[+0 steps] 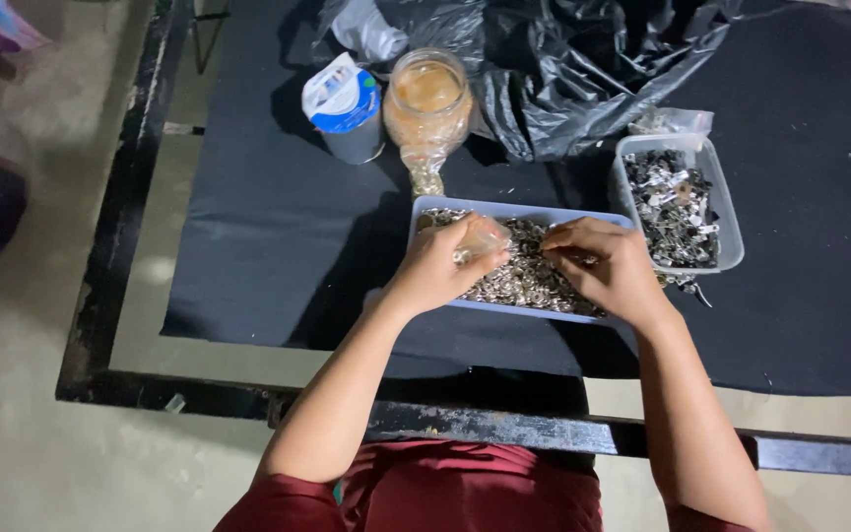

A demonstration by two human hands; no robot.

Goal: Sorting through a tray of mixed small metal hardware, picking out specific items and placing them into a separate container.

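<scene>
A shallow pale-blue tray (465, 208) full of small silvery metal pieces (524, 281) lies on a black cloth. Over its left part, my left hand (442, 266) is closed around a small clear plastic bag, whose top shows between the fingers. My right hand (608, 266) rests on the pile at the tray's right part, fingertips pinched down among the metal pieces; what they pinch is too small to make out.
A clear tub (731, 236) of darker metal parts stands right of the tray. Behind are a glass jar (427, 99), a blue-and-white can (344, 108), a filled small clear bag (425, 172) and a crumpled black plastic bag (583, 69). The table's black frame (504, 426) runs near my lap.
</scene>
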